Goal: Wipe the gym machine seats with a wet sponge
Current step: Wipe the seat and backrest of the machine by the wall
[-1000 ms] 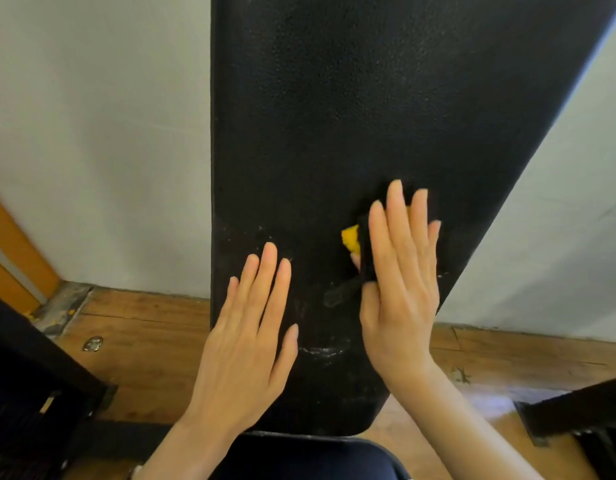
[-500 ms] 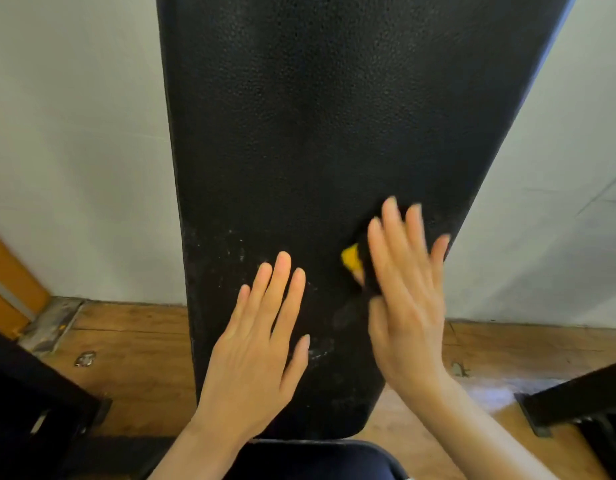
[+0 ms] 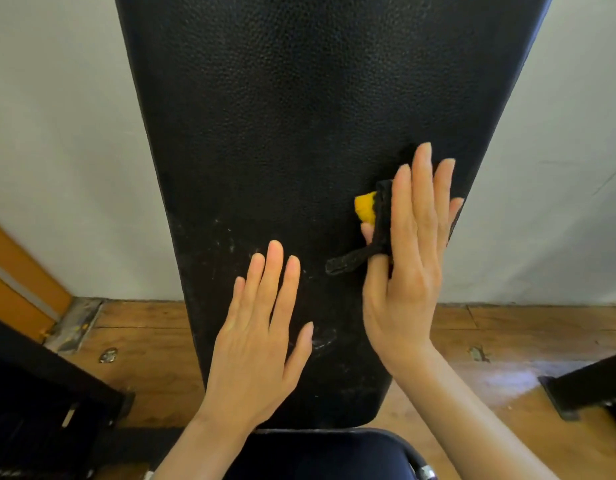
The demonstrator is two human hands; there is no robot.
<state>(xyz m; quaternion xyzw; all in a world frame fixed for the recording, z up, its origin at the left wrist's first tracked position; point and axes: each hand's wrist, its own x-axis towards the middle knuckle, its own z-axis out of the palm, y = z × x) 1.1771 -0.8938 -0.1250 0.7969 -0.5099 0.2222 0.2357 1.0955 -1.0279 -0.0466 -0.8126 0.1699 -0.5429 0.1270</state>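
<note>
Your right hand (image 3: 408, 268) presses the sponge (image 3: 376, 216) flat against the black back pad (image 3: 282, 133), fingers straight — yellow foam peeks out left of your fingers, and a dark strap tail (image 3: 350, 262) trails off beside your thumb. The sponge sits near the pad's right edge. Left of it and lower, your left hand (image 3: 261, 334) lies open-palmed on the same pad — fingers extended, gripping nothing. Below both wrists is the dark seat (image 3: 320, 452); wooden floor (image 3: 507, 341) spreads to either side.
</note>
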